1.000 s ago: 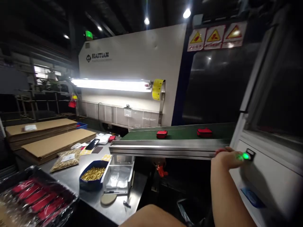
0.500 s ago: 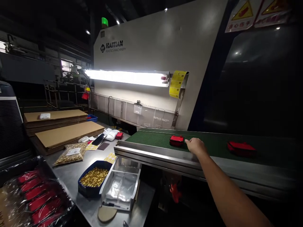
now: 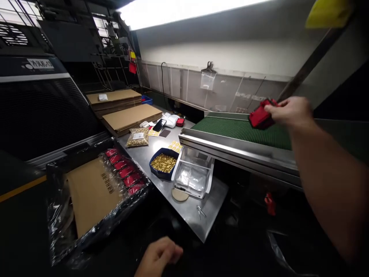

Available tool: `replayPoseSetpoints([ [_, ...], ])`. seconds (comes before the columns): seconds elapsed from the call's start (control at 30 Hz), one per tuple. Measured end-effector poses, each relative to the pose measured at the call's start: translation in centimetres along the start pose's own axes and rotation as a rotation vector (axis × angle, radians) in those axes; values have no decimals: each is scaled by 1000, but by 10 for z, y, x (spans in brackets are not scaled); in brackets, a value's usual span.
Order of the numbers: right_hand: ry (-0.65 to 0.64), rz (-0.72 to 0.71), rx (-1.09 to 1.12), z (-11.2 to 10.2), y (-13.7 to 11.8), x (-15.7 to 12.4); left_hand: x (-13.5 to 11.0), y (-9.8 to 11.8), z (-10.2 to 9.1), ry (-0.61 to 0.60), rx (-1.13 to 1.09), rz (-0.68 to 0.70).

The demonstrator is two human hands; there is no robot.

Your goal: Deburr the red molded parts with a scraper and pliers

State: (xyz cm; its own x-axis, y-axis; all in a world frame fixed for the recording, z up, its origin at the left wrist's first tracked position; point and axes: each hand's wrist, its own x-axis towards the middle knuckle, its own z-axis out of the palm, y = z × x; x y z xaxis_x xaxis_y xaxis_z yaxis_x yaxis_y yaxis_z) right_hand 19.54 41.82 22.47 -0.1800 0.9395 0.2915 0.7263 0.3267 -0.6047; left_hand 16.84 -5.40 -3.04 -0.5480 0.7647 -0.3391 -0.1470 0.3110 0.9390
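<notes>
Just lifted off the ribbed green conveyor belt (image 3: 225,127), the small boxy red-and-black case (image 3: 260,116) hangs above it, seemingly free to carry, clamped in the right hand (image 3: 296,110)'s grip; the left hand (image 3: 162,254) curls together.

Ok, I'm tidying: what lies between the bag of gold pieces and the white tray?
In the head view, the blue bin of loose gold pieces stands between them.

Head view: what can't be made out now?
Head view, all:
Red case: gripped end hidden by right hand.
Left hand: palm hidden by its own curl; forearm cut off by bottom edge.
Yellow strip: cut off by top edge.
Bag label: print too small.
</notes>
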Motion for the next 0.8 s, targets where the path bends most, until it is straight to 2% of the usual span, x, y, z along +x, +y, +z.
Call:
replayPoseSetpoints([
  [0.07,-68,-173,143,4,-19,-66,17,5,-9,36,-171,38],
  [0.1,-253,-284,299,10,-22,-107,24,8,-13,23,-312,42],
  [0.17,-820,-337,662,28,-13,-194,32,14,-18,-112,-637,-10],
  [0.2,-1108,-277,802,40,-2,-236,33,15,-19,-227,-782,-62],
  [0.23,-1295,-159,869,52,10,-273,33,13,-19,-350,-901,-125],
  [0.27,-1420,-22,893,65,24,-304,31,10,-19,-462,-983,-191],
  [0.3,-1485,117,910,78,38,-329,28,4,-19,-540,-1034,-252],
  [0.33,-1503,197,922,90,51,-346,26,-3,-18,-574,-1062,-303],
  [0.4,-1412,218,911,112,71,-362,22,-16,-19,-527,-1080,-347],
  [0.43,-1317,161,877,124,79,-363,21,-21,-20,-472,-1089,-346],
  [0.5,-1079,-46,711,150,90,-361,22,-23,-26,-349,-1127,-297],
  [0.6,-757,-476,259,196,101,-361,26,-11,-39,-212,-1164,-120],
  [0.7,-533,-855,-128,234,107,-375,27,6,-53,-80,-1137,73],
  [0.8,-383,-1073,-247,250,112,-391,23,15,-62,24,-1089,186],
])
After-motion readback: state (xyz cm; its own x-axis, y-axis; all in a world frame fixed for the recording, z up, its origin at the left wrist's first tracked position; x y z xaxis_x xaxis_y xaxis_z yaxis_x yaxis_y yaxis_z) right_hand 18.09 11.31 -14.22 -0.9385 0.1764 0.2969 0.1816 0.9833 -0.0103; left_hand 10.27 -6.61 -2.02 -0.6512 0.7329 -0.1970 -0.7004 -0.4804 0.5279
